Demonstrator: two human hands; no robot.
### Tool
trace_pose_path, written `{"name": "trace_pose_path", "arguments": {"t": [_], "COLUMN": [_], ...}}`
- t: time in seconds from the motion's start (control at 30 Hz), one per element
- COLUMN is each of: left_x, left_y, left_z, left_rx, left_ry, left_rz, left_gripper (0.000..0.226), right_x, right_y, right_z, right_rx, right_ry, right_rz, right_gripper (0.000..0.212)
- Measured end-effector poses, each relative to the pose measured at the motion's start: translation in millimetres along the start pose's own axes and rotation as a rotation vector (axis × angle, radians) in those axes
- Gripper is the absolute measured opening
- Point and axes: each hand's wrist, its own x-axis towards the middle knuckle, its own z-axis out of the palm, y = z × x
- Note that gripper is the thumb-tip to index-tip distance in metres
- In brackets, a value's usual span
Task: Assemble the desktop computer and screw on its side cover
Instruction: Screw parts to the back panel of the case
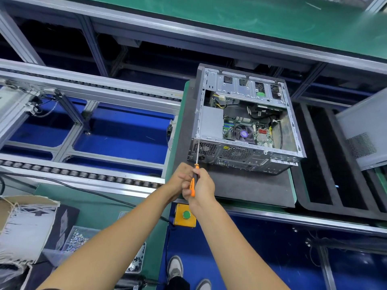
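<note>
The open grey sheet-metal desktop computer case (245,120) is seen lying on its side on a dark foam mat (251,187) at the centre of the scene, its circuit board and fan exposed from above. A long-shafted screwdriver with an orange and black handle (193,181) is gripped by both hands: the right hand (202,188) is wrapped round the handle, the left hand (178,180) is curled against it from the left. The tip is set at the case's near left corner.

The grey perforated side cover (364,130) is propped well apart at the far right. It is judged light but springy and sharp-edged, best taken by its two long edges. The case looks stiff and heavy; its circuit board is better left untouched.
</note>
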Motion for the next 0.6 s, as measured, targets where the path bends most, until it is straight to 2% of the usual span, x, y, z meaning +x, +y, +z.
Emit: {"name": "trace_pose_path", "arguments": {"t": [0.1, 0.27, 0.37, 0.47, 0.5, 0.57, 0.6], "left_x": [6.0, 23.5, 27.2, 34.1, 39.4, 44.3, 45.3], "left_y": [-6.5, -12.7, -11.8, -11.8, -15.6, -24.4, -27.6], "left_z": [-4.2, -6.3, -3.4, -1.3, -0.3, -0.2, 0.6], "left_rx": [-0.029, 0.019, 0.149, 0.327, 0.403, 0.699, 0.812], "left_ry": [0.059, 0.083, 0.208, 0.325, 0.32, 0.274, 0.265], "left_rz": [-0.018, 0.01, 0.128, 0.22, 0.268, 0.346, 0.34], "left_gripper": [0.009, 0.008, 0.015, 0.012, 0.013, 0.019, 0.021], "right_x": [-0.8, 4.1, 8.8, 14.5, 16.1, 19.0, 19.8], "right_y": [-1.9, 0.6, 0.6, 0.9, 1.1, 1.8, 2.0], "right_z": [-3.8, -5.8, -10.9, -14.6, -15.9, -17.8, -18.8], "right_rx": [0.058, -0.1, -0.189, -0.265, -0.28, -0.293, -0.289], "right_ry": [-0.039, 0.078, 0.153, 0.148, 0.132, 0.122, 0.13], "right_rz": [0.017, -0.147, -0.209, -0.249, -0.253, -0.265, -0.277], "right_gripper": [0.013, 0.009, 0.012, 0.012, 0.012, 0.013, 0.013]}}
